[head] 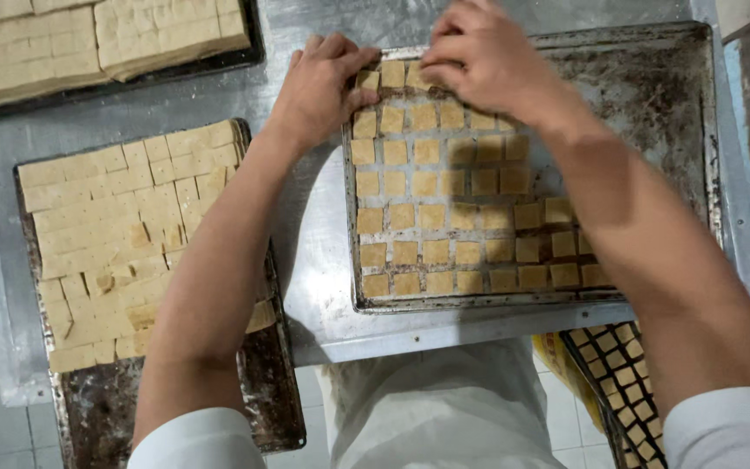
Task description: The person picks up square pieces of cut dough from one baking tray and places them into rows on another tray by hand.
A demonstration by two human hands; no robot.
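Dough squares (427, 217) sit in neat rows on a metal tray (653, 95). At the tray's far edge, the left hand (323, 87) bends its fingers onto the corner squares, and the right hand (479, 56) pinches a square just beside it. Left of this, another tray (97, 408) holds cut dough packed close together on the shiny surface (314, 226).

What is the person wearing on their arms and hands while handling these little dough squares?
Both hands are bare: no gloves, rings or watch show on the left hand or the right hand. The forearms are uncovered too. White sleeves end near the elbows, and the white garment below looks like part of the same plain, unmarked work clothing.
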